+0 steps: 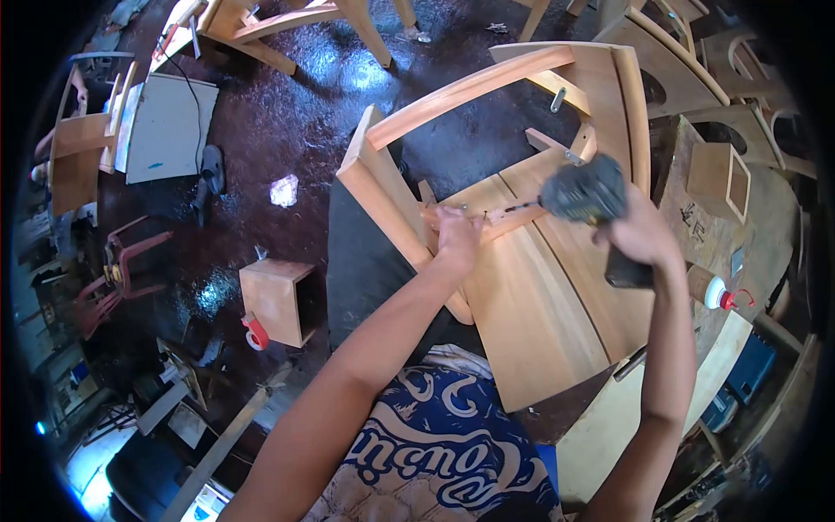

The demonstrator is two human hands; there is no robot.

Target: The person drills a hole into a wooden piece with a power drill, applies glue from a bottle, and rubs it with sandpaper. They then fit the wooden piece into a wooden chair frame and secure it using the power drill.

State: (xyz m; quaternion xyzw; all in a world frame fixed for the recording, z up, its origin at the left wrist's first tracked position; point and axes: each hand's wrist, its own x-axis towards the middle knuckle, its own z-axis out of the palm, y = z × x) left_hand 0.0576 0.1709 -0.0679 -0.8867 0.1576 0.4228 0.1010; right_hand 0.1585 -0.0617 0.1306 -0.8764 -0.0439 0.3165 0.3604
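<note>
My right hand [642,233] is wrapped around the grip of a dark cordless drill [584,190], slightly blurred. Its bit [522,207] points left, just above a wooden batten [509,224] that crosses the underside of a chair seat [544,304]. My left hand [458,233] grips the batten's left end, close to the bit; a small screw seems to stand by the fingers, too small to be sure. The wooden chair frame [470,96] lies tipped over, one side against my leg. Metal brackets [558,99] are on its far rail.
On the right, a workbench [683,191] carries an open wooden box [720,181] and a white glue bottle with red cap [715,289]. Another wooden box [271,296] with a red tape dispenser [255,332] sits on the floor at left. More chair frames [348,26] stand beyond.
</note>
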